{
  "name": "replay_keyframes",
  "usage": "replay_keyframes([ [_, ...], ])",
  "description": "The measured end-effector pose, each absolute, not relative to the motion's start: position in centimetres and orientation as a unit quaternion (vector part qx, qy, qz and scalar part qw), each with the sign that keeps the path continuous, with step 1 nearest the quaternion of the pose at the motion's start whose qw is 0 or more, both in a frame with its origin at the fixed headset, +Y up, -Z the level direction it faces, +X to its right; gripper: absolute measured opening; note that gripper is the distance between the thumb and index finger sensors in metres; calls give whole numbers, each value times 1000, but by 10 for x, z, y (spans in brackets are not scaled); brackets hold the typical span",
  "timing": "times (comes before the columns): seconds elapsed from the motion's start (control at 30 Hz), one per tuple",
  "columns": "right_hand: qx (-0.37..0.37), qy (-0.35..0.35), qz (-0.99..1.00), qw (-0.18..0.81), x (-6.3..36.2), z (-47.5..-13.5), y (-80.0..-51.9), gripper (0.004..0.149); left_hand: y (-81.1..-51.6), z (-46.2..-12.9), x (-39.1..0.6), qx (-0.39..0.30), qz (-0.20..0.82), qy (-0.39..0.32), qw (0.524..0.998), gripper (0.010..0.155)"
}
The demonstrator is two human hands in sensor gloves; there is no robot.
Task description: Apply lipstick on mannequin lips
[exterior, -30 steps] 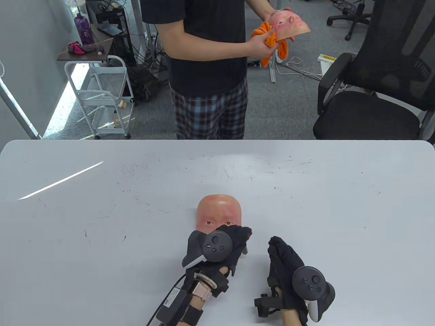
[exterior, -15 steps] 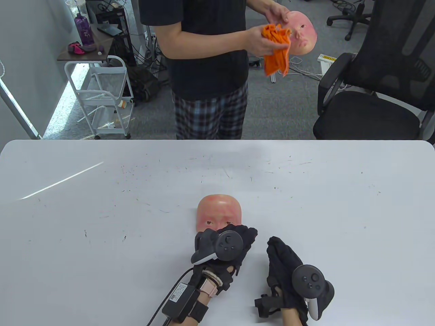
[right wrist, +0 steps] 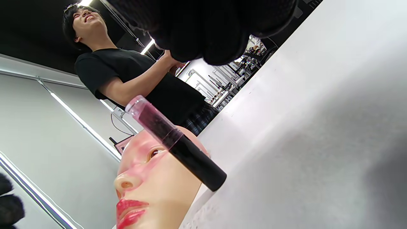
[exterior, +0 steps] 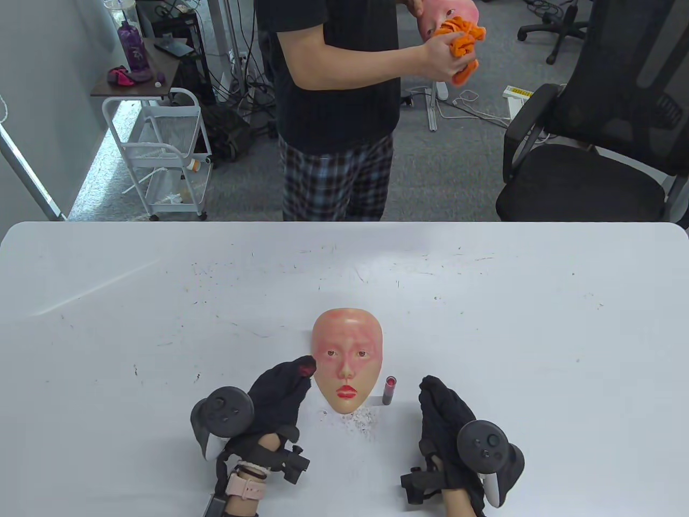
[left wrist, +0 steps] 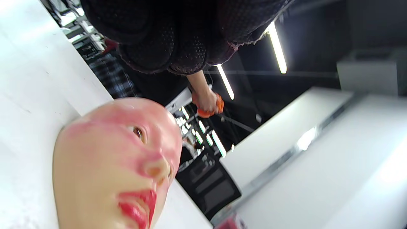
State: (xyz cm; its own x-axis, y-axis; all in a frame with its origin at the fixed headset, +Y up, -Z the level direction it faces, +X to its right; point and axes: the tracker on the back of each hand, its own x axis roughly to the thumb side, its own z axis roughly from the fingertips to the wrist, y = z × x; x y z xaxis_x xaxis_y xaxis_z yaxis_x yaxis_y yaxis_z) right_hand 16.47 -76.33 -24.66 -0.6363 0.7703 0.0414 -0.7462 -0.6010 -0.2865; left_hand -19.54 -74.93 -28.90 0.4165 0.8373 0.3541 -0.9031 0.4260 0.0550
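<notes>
The mannequin face lies face up on the white table, its lips painted red. It also shows in the left wrist view and the right wrist view. The lipstick tube, black with a clear pink cap, stands upright just right of the chin; it also shows in the right wrist view. My left hand rests left of the face, empty, with a red smear on a fingertip. My right hand rests right of the lipstick, empty, fingers loosely curled.
White crumbs lie on the table below the chin. A person stands behind the far edge and wipes another mannequin face with an orange cloth. A black office chair stands at the back right.
My left hand has moved from over the lower face to its left side, uncovering the red lips and the lipstick tube. My right hand has barely moved. The person raised the other face.
</notes>
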Motion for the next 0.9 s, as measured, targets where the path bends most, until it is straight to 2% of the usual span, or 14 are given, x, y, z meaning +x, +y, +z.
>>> replay_keyframes([
  [0.07,-39,-138,897,418,163,-247,-764,42,-761,-287,-209,151,560,-118,806,47],
  [0.23,-33,-142,901,408,160,-246,-762,42,-772,-287,-218,147,573,-98,801,48],
  [0.47,-36,-169,911,374,162,-244,-758,44,-761,-283,-220,201,521,-130,819,49],
  [0.6,-22,-201,933,299,158,-241,-753,54,-755,-282,-225,221,489,-148,831,59],
  [0.77,-17,-185,964,188,153,-240,-750,71,-746,-280,-216,201,390,-191,878,78],
  [0.9,-26,-153,984,91,150,-242,-750,79,-745,-281,-206,131,228,-189,946,86],
])
